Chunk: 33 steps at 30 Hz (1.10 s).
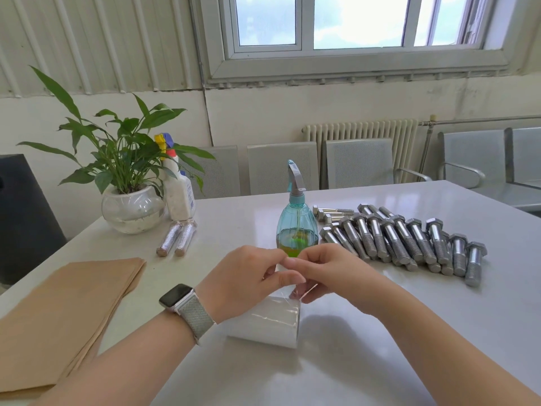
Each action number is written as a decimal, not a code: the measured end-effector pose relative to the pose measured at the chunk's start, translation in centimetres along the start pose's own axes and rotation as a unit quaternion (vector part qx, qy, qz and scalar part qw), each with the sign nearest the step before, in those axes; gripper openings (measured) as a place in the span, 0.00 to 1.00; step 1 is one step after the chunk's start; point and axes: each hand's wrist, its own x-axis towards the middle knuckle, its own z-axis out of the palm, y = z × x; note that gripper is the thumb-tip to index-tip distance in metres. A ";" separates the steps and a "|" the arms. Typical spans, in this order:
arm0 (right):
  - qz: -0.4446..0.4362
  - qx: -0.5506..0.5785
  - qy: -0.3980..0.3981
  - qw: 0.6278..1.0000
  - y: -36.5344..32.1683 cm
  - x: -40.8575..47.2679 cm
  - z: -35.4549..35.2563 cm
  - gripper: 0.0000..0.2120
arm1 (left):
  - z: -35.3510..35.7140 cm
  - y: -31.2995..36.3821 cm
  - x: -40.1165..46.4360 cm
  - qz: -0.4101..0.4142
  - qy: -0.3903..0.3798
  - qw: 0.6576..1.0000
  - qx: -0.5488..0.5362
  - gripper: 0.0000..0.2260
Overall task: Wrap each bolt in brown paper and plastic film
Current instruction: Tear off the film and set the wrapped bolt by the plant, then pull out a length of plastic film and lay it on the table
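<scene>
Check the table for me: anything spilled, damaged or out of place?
Nothing stands out. The unwrapped bolts lie in a loose overlapping row on the right, two wrapped bolts beside the plant bowl, the brown paper stacked on the left. The spray bottle stands upright with no puddle. Both hands, left hand and right hand, pick at the film roll.

A plain office or factory waiting room: a row of perforated metal bench seats (357,164) along the far wall at centre frame, a ribbed radiator (363,131) under the window (351,22), corrugated panel walling (87,42) upper left
</scene>
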 end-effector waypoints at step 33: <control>0.024 0.225 0.013 0.974 1.8 1.0 3.1 0.23 | 0.1 -2.6 -3.4 -0.414 0.270 0.722 -0.484 0.17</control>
